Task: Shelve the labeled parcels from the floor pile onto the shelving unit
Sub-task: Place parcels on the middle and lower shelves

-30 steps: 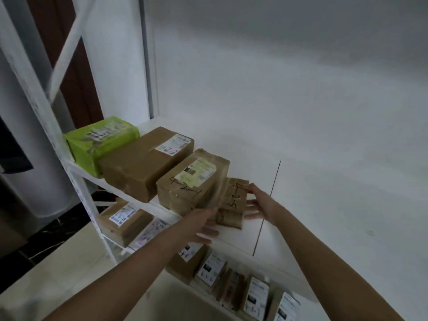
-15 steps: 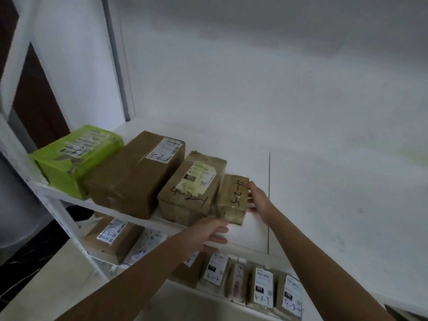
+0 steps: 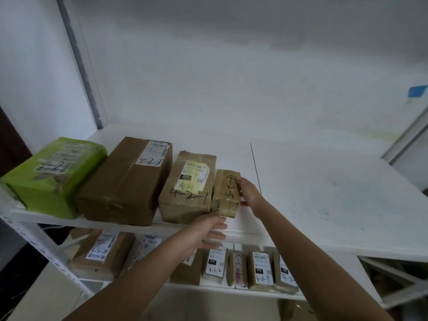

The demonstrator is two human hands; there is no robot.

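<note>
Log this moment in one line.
small parcel: on shelf beside taped parcel | right hand: on its right side | left hand: at its front

My right hand [image 3: 250, 193] touches a brown parcel [image 3: 225, 193] wrapped in glossy clear tape; at its nine o'clock, a matt cardboard box [image 3: 187, 195].

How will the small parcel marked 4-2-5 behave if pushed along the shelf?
Probably slides easily: the small parcel is wrapped in glossy tape. Squared edges suggest stiffness. Narrow, it might tip, though the 4-2-1 parcel beside it should brace it.
</note>
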